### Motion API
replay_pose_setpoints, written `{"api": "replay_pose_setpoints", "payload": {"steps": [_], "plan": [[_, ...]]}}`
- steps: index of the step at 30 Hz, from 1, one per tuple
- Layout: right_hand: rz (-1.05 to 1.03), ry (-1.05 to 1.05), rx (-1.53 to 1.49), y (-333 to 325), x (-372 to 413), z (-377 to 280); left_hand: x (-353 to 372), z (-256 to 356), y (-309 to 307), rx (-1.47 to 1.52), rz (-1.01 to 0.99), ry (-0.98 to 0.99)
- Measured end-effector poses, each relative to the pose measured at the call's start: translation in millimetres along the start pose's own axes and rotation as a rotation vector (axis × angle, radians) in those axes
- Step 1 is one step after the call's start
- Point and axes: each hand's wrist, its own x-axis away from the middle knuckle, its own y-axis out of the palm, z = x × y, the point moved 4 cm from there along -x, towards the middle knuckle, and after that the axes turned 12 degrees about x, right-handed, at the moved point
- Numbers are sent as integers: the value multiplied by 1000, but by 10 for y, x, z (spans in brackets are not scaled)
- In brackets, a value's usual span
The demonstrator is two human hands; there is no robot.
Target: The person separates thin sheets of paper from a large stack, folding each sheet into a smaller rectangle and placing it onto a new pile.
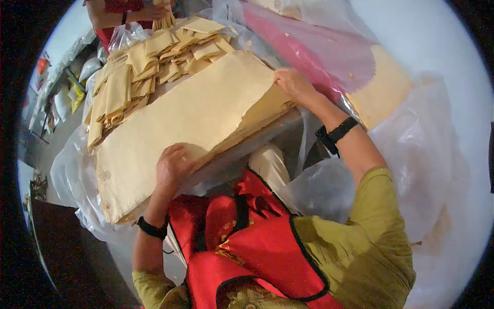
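- Draped at right, loose and see-through: a plastic cover (427, 134), with yellow material (386, 87) visible near its far edge.
- Spread across the far right, a translucent pink plastic sheet (329, 49), scattered with small yellow scraps.
- Bunched at the far left of the work surface, a clear plastic bag (126, 36), contents too blurred to tell.
- Grouped farther left, white bags (63, 102) and a yellow bag (77, 98), contents hidden.
- Lying across the center, in front of the wearer's red apron (257, 242): a stack of yellow sheets (170, 116), broad, pale and matte, rough along the near edge, marked by a brownish spot at the near left.
- Heaped just beyond, overlapping unevenly, folded yellow pieces (116, 87).
- Pinched between the fingers of the right hand (296, 86), the stack's right corner, raised and curling.
- Laid close together on the near edge, the fingers of the left hand (175, 164); impossible to tell whether gripping underneath.
- Partly visible at far left, another person in red (105, 20).
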Motion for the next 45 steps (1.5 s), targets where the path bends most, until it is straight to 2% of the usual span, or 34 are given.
{"api": "replay_pose_setpoints", "payload": {"steps": [1,3,5,6,8,10,13,16,17,20,23,27,28,29,30,32,33,35,38,39,42,45], "plan": [[94,-64,38,-135,-91,-154,-63,54,-22,-40,-13,105],[287,-197,108,-465,-251,-483,-330,70,44,204,101,-225],[313,-317,223,-616,-389,-759,-710,321,66,228,113,-300],[327,-375,285,-680,-444,-893,-868,404,104,197,164,-274],[327,-445,263,-801,-532,-1163,-1165,565,166,167,184,-289],[374,-485,224,-901,-524,-1346,-1366,436,302,352,174,-398],[541,-476,184,-1033,-458,-1485,-1292,79,248,400,324,-431],[465,-181,-96,-848,-358,-1431,-795,-256,161,1027,530,-664],[256,-117,-186,-603,-336,-1382,-629,-303,114,1144,574,-745],[79,-282,15,438,-189,-1326,-208,-308,67,1239,677,-888],[-311,-186,106,394,-129,-1554,-115,-242,24,1249,724,-815],[-299,-203,202,583,-89,-1455,-145,-196,-410,1166,838,-613],[-309,-195,207,542,-91,-1468,-84,-263,-618,1076,899,-649],[-321,-189,207,504,-87,-1497,-63,-146,-866,1160,1009,-483],[-346,-191,200,446,-97,-1540,94,-207,-995,1122,1030,-476],[-394,-194,177,359,-133,-1603,574,-413,-1027,987,979,-643],[-308,-319,296,463,-94,-1554,826,-426,-974,1015,1039,-688],[-331,-235,220,370,-111,-1583,1267,-425,-807,1080,1156,-765],[-396,-198,204,378,-126,-1593,1730,-518,-470,1195,1111,-1057],[-414,-208,217,394,-182,-1613,1711,-502,-445,1252,1115,-1059],[-21,-368,123,406,-265,-1742,1542,-446,-602,1278,1055,-1049],[-422,37,-391,430,-422,-2019,1652,-546,-628,1087,931,-1177]]}}
